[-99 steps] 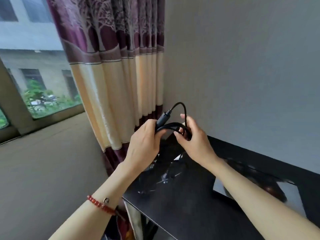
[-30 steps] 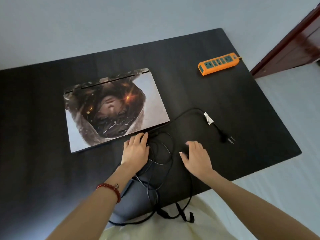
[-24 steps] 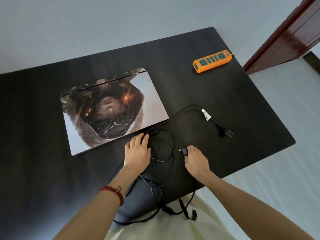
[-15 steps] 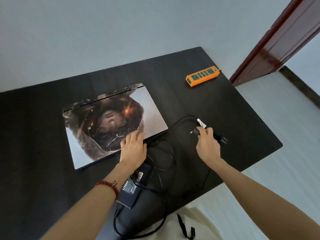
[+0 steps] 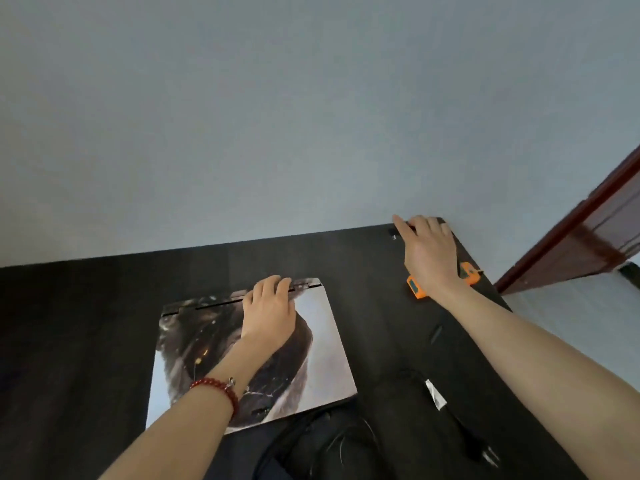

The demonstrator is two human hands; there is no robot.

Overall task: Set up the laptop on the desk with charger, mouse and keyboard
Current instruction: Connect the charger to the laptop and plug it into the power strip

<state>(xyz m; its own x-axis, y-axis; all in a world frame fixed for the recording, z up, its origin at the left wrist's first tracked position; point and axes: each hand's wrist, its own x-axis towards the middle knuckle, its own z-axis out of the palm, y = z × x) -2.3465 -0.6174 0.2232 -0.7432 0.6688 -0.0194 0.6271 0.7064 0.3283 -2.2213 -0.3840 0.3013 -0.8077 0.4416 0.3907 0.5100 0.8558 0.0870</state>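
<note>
The closed laptop (image 5: 322, 344), its lid covered by a dark picture skin, lies flat on the black desk (image 5: 86, 341). My left hand (image 5: 270, 313) rests on the lid with its fingers hooked over the rear hinge edge. My right hand (image 5: 429, 251) reaches to the desk's far right corner and pinches a small black charger connector (image 5: 393, 233) at its fingertips. The charger cable (image 5: 457, 424) with a white tag runs along the right side of the desk to a wall plug (image 5: 488, 457) near the front edge.
An orange power strip (image 5: 415, 287) lies under my right wrist, mostly hidden by it. A black bag (image 5: 311, 452) with loose cable on it sits at the desk's front edge. A grey wall stands behind the desk and a dark red door frame (image 5: 571, 244) at the right.
My left hand slid from the laptop's front edge to its rear edge. My right hand moved from the cable at mid-desk to the far right corner, past the power strip. The view tilted up.
</note>
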